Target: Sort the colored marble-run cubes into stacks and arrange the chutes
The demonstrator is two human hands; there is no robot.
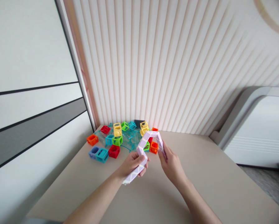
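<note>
Both my hands hold a pale lilac-and-white twist snake puzzle (146,145) above the beige table (200,174). My left hand (132,164) is closed round its lower stretch, whose tail sticks out below the wrist. My right hand (170,163) pinches the far end, which is bent down like a hook. The middle of the snake arches up between the hands. Just behind it lies a heap of hollow coloured cubes (117,140).
The cubes, red, orange, yellow, green, teal and blue, lie on a clear teal plastic bag (130,141) in the table's far left corner against the ribbed wall. A small black box (138,123) stands behind them. A white cabinet (258,130) stands to the right.
</note>
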